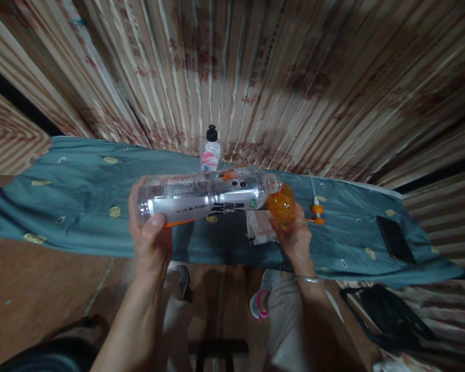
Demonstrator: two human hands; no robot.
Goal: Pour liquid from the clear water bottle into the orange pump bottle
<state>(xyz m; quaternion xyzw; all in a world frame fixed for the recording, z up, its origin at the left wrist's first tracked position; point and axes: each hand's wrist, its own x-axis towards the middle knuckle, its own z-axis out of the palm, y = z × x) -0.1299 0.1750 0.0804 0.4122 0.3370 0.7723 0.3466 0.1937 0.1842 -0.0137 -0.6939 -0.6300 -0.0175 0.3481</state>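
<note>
Head view: the left hand (152, 243) and right hand (299, 240) reach forward, each wrapped round a bottle.
Between them, the clear bottle (194, 196), silver-labelled with dark print and orange, lies sideways, base in the left palm, long axis running across, neck toward the right hand, which grips the small translucent amber bottle (282, 204) by that neck; whether they touch is unclear.

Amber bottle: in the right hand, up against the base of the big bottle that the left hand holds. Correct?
Not the base. In the head view, the amber bottle, in the right hand, is at the neck of the big bottle that the left hand holds.
</note>
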